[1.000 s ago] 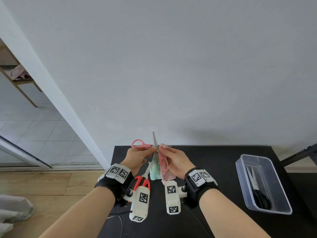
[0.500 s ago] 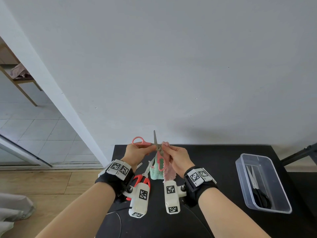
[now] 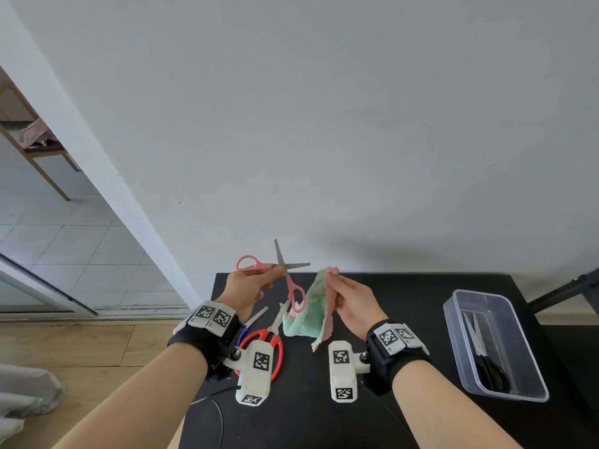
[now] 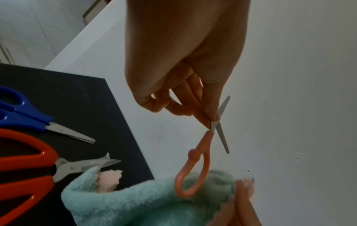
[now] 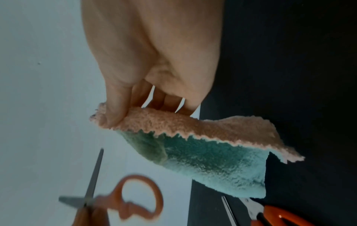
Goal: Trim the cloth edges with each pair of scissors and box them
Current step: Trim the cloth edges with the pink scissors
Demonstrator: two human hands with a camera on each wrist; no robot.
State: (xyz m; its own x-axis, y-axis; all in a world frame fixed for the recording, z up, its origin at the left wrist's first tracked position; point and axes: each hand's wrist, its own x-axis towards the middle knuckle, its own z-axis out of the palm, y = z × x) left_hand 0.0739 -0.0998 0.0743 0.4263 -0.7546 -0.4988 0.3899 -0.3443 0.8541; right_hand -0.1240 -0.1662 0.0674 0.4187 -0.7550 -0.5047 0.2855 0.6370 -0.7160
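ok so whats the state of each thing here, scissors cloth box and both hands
pink scissors: blades wide open, held up in the air, clear of the cloth
left hand: pinches one pink handle
cloth: lifted, hanging folded, green and pink sides showing
right hand: pinches the cloth's top edge
red scissors: lying on the table, blades shut
blue scissors: lying on the table, blades shut
box: open, no lid
black scissors: lying in the box

- even, soft daylight fills the head view; the brightest area is the tiled floor [image 3: 64, 247] at far left.
- a faint broad shadow lies on the wall [image 3: 324, 124] just above the black table [image 3: 405, 303].
- straight lines bow toward the frame edges.
- both wrist views are dimmer, with grainy, backlit skin.
- the pink scissors [image 5: 123, 203] smear with blur in the right wrist view.
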